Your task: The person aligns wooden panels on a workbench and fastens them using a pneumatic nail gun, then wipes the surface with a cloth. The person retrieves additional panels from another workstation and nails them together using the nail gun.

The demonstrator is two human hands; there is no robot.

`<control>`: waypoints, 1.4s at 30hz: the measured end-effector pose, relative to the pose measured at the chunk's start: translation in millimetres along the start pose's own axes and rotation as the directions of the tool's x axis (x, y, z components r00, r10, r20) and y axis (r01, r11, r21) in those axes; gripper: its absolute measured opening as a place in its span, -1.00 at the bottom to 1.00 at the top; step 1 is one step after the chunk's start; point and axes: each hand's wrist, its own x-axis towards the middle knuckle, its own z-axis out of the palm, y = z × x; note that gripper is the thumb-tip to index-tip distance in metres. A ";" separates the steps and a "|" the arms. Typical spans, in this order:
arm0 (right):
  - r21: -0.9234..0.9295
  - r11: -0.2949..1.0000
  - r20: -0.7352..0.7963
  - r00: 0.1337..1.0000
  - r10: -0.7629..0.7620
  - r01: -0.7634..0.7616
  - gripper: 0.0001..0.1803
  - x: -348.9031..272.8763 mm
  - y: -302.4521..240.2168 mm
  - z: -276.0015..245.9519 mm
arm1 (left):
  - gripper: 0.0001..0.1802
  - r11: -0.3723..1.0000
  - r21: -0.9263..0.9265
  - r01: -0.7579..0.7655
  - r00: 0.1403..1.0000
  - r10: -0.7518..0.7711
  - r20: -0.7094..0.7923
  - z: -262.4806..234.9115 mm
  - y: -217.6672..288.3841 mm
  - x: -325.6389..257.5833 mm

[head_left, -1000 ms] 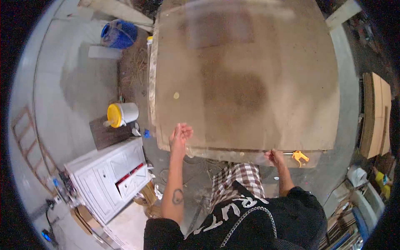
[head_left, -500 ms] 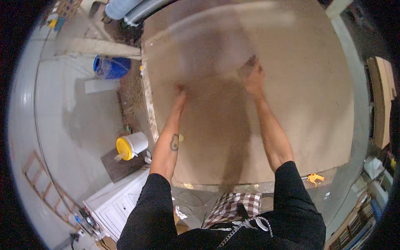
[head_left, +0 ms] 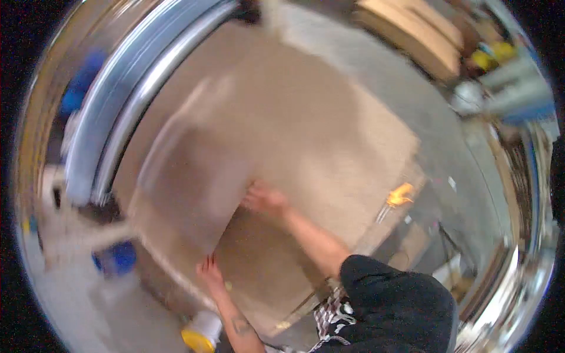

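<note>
A thin, glossy greyish-brown sheet lies over the large tan board in front of me. My left hand is at the sheet's near left corner, its fingers closed on the edge. At the other end of that same edge, my right hand has its fingers bent around the corner. Motion blur softens both hands and the far end of the sheet. Brown surface shows in shadow between my forearms.
A long silvery roll spans the board's far left side. An orange-handled tool rests by the right edge. A blue bucket and a white bucket with a yellow lid stand on the floor at left. Wooden planks are stacked at far right.
The whole view has turned, so the board appears rotated and the silvery roll is now largely visible. Both hands stay at the sheet's near edge, now farther left in the picture.
</note>
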 end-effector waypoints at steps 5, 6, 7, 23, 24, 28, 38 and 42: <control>0.359 0.914 0.331 0.941 0.067 -0.191 -0.57 -36.0 27.9 130.4 | -0.54 0.990 -0.095 -0.102 0.992 0.094 -0.085 40.2 21.5 -102.2; 0.359 0.920 0.335 0.942 0.032 -0.158 -0.57 -35.7 21.9 133.1 | -0.59 0.984 -0.141 -0.104 0.994 0.106 0.007 44.3 15.6 -108.0; 0.220 0.972 0.254 0.967 0.029 -0.087 -0.58 -36.1 17.7 135.3 | -0.63 0.977 -0.188 -0.105 0.988 0.124 0.093 44.8 12.2 -116.3; -0.070 0.918 -0.160 0.904 -0.397 0.391 -0.74 -473.4 -62.5 99.1 | -0.52 0.909 0.241 0.339 0.916 -0.378 0.137 -104.7 -93.5 -268.5; -0.047 0.901 -0.183 0.883 -0.432 0.431 -0.76 -502.8 -61.5 74.1 | -0.52 0.903 0.254 0.348 0.906 -0.393 0.156 -94.4 -111.9 -261.0; -0.085 0.796 -0.251 0.761 -0.599 0.599 -0.69 -635.2 -88.2 61.8 | -0.44 0.935 0.155 0.320 0.752 -0.350 0.559 -1.9 -143.2 -273.3; -0.118 0.479 -0.341 0.418 -0.842 0.870 -0.62 -824.4 -152.8 -61.7 | -0.34 0.934 0.306 0.187 0.508 -0.358 0.783 279.4 -253.8 -374.1; -0.161 0.343 -0.414 0.253 -0.874 0.925 -0.66 -877.2 -200.8 -111.0 | -0.34 0.920 0.340 0.194 0.422 -0.391 0.818 381.2 -330.1 -442.2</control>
